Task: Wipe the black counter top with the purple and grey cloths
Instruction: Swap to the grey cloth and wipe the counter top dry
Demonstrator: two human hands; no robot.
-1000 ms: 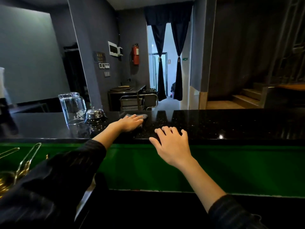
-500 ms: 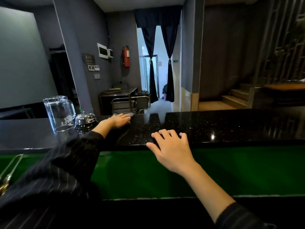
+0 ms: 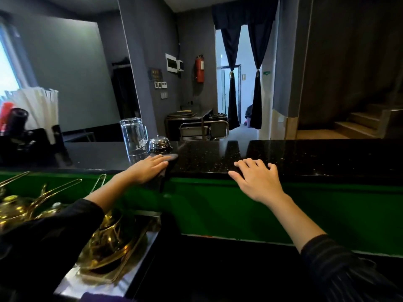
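left hand [image 3: 146,170]: flat, palm down, pressing a grey cloth [image 3: 169,165] onto the black counter top [image 3: 305,158]; fingers together and extended, not curled round anything.
grey cloth: mostly hidden under the left palm; one edge shows past the fingertips, another part hangs over the counter's near edge just right of the hand.
purple cloth: can't pick it out from this view.
right hand [image 3: 258,182]: empty, fingers spread, fingertips resting on the counter's near edge, palm hanging over the green front panel [image 3: 327,205]; well to the right of the left hand.
glass jug [image 3: 133,136]: upright on the counter, just beyond the left hand, slightly left of it.
call bell [image 3: 159,144]: chrome, touching or nearly touching the jug's right side, just beyond the left fingertips.
brass utensils [image 3: 104,243]: below the left forearm, on a steel ledge under the counter.
sleeves: dark striped, both arms.
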